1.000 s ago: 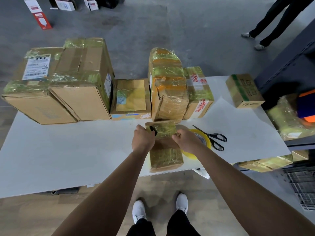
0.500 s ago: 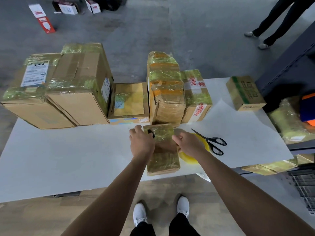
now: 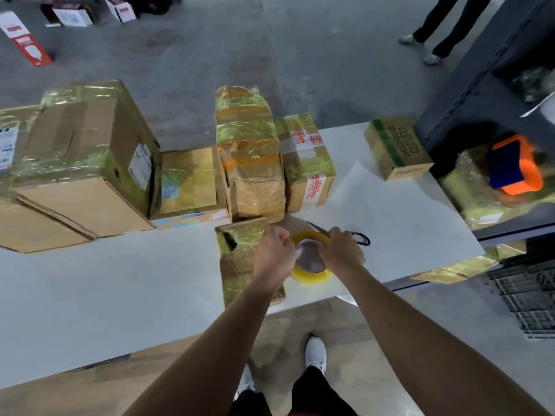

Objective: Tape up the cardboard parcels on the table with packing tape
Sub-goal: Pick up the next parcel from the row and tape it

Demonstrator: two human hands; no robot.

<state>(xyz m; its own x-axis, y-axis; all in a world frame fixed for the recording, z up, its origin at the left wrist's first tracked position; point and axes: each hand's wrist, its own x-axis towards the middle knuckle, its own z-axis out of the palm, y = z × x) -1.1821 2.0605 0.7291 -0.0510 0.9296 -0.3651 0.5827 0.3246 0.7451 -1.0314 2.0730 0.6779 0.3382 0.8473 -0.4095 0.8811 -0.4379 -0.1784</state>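
Left hand (image 3: 274,252), right hand (image 3: 342,250) | moved off parcel (image 3: 237,259) | onto tape roll (image 3: 312,275)

grey concrete floor (image 3: 270,55), dark shelving (image 3: 480,94) (right)

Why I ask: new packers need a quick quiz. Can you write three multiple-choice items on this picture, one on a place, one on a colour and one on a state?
1. Where do the scissors lie?
A. On the table, right of the tape roll
B. On top of the biggest box
C. On the floor

2. What colour is the tape roll?
A. Blue
B. Yellow
C. Black

3. What is the right hand doing?
A. Lying flat on the table
B. Hanging at the person's side
C. Gripping the tape roll

Answers:
1 A: the black handles show on the white tabletop just past the right hand, beside the roll.
2 B: the roll's rim is plainly yellow.
3 C: its fingers curl over the roll's rim.
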